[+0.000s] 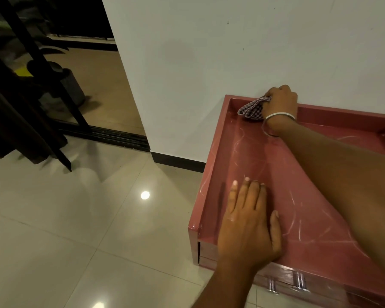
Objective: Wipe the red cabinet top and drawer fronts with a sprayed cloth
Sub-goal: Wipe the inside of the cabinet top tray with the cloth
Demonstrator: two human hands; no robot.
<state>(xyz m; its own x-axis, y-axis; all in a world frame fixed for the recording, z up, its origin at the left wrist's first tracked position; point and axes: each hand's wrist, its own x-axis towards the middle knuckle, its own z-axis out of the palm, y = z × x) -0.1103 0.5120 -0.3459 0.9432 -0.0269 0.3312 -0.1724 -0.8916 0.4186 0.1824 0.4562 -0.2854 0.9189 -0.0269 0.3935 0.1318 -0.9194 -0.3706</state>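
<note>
Your left hand (249, 227) lies flat, bracing at six o'clock; right hand (279, 103) grips the cloth (251, 108)—press it into the cabinet top's (298, 196) eleven o'clock corner.

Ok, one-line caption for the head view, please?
Right hand wipes cabinet top's back corner with checked cloth; left hand lies flat on it.

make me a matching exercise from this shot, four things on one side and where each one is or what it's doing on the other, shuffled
Things:
1. left hand
2. right hand
3. checked cloth
4. metal handles

States:
A. bunched in the back left corner of the cabinet top
B. on the drawer front, untouched
C. flat on the top near its front edge, fingers straight
D. gripping the cloth beside the wall

Pairs: 1-C, 2-D, 3-A, 4-B
</note>
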